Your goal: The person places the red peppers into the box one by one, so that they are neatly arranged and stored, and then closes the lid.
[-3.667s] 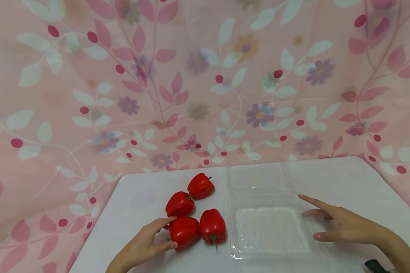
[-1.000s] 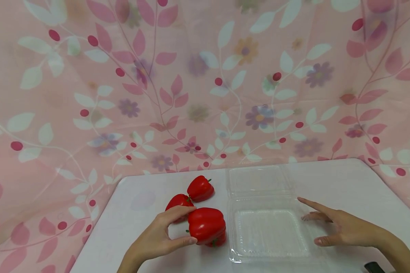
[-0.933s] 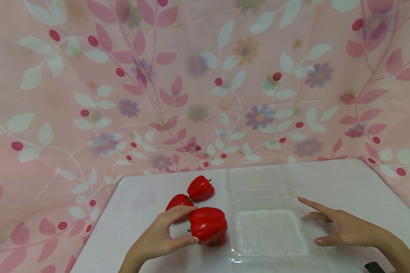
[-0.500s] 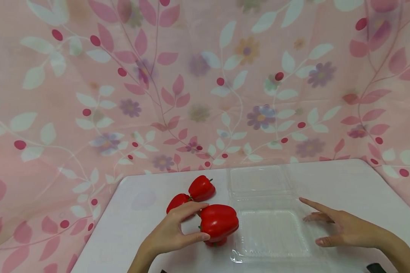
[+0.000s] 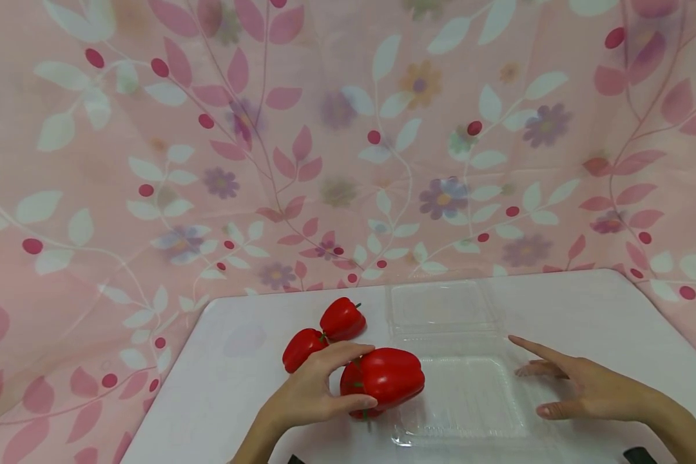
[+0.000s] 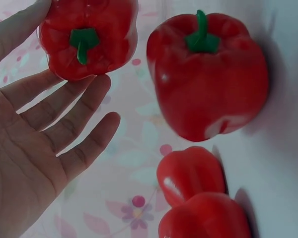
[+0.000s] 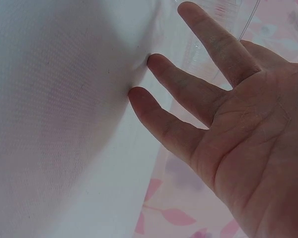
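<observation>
Peppers (image 5: 393,377) red (stems (image 6: 202,42) green); tabletop (image 5: 209,386) white; backdrop (image 5: 348,161) pink, leafy floral print.

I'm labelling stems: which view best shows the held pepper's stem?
The left wrist view: on the held pepper, the stem faces that camera, large and uncovered. The head view shows it only small; the right wrist view doesn't show it.

Your left hand (image 5: 313,391) grips between left thumb (image 5: 350,403) and fingertips, the little finger (image 6: 92,149) standing apart, while your right hand (image 5: 594,386) stays free of any grip, fingers spread, right index finger (image 5: 536,348) extended well away from right thumb (image 5: 559,410); both bare forearms (image 5: 681,422) slant inward
</observation>
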`<state>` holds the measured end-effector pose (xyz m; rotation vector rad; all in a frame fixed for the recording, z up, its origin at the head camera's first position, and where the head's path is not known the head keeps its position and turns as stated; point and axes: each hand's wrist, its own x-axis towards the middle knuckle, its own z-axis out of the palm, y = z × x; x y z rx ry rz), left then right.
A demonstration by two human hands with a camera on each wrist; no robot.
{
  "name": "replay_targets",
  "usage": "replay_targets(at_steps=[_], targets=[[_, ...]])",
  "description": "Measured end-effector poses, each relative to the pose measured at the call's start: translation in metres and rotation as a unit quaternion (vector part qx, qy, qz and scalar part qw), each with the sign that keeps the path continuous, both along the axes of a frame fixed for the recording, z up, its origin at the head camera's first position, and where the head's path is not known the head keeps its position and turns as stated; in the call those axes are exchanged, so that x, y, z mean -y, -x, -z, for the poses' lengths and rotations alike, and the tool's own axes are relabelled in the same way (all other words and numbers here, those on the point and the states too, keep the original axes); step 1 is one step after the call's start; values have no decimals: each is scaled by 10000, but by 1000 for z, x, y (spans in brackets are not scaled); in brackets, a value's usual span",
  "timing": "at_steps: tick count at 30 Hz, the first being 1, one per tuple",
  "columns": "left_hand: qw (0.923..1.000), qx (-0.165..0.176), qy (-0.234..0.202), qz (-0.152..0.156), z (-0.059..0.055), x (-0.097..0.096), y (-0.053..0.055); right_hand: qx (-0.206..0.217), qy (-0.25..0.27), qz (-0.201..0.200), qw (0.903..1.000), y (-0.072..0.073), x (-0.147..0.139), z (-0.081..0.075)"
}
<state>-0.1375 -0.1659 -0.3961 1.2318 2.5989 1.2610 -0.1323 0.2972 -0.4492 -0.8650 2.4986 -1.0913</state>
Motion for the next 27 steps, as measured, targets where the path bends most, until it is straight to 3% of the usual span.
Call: replay_targets(at_steps=[9, 17, 27], targets=[[9987, -418, 220, -172, 7, -15, -1, -21, -72, 62, 10000, 0, -1, 1], [9993, -162, 346, -19, 14, -31, -2, 42, -76, 135, 9999, -1, -1, 2], [9988, -78, 459, 134, 16, -45, -3, -91, -126, 147, 9998, -1, 1, 2]])
